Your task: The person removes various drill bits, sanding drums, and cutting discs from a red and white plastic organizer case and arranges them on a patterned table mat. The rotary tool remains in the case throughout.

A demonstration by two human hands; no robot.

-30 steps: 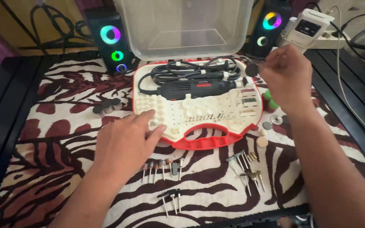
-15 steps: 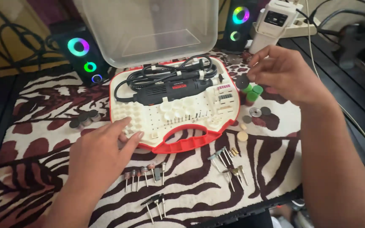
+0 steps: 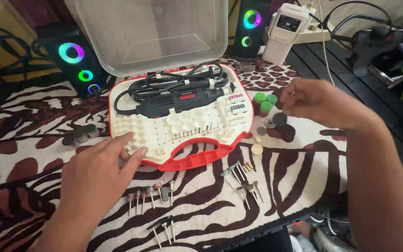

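Left hand (image 3: 96,175) stays flat and open on the tool case (image 3: 178,135), lower left | right hand (image 3: 320,100) has come down, pinching a dark disc (image 3: 278,99) by green caps (image 3: 264,102), centre right | discs (image 3: 276,122) lie below on the surface.

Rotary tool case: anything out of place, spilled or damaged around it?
Nothing looks damaged. The case lies open with many tray slots empty; its bits and discs lie in loose groups on the patterned cloth. The left hand rests on the case's corner.
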